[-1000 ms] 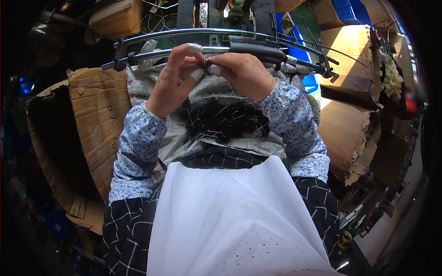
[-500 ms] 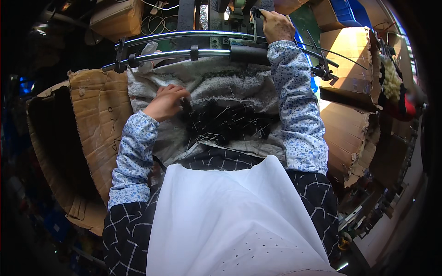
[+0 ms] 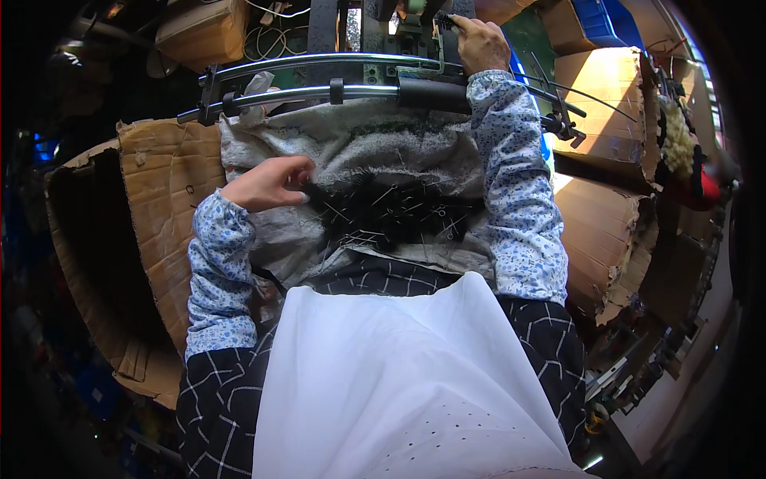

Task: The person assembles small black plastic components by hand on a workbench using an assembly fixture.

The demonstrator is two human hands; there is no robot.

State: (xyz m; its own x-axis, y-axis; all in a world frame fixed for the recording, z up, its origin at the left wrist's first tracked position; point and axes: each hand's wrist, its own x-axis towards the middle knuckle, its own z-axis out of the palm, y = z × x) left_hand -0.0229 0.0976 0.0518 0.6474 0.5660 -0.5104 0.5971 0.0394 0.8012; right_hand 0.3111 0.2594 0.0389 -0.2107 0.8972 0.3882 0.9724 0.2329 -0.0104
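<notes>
On a grey-white woven sack [image 3: 287, 136] across my lap lies a heap of small black brushes [image 3: 383, 211] with thin twisted wire stems. My left hand [image 3: 274, 182] hovers at the heap's left edge, fingers curved and thumb apart, with nothing visible between them. Farther up on the right, my right hand [image 3: 483, 46] is closed, thumb and forefinger pinching a small black brush [image 3: 444, 24] beside the machine [image 3: 411, 36]. Its bristles are partly hidden by the fingers and machine parts. Blue-flowered sleeves cover both forearms.
Two curved metal rails [image 3: 303, 94] with black clamps cross in front of the machine. An open cardboard box [image 3: 171, 215] stands on the left; more cardboard boxes [image 3: 602, 231] are on the right. A blue bin [image 3: 606, 22] sits at the far right.
My left hand has moved left and slightly down, away from the brush heap, and its thumb and fingers have spread apart. My right hand stays almost where it was, at the machine.
</notes>
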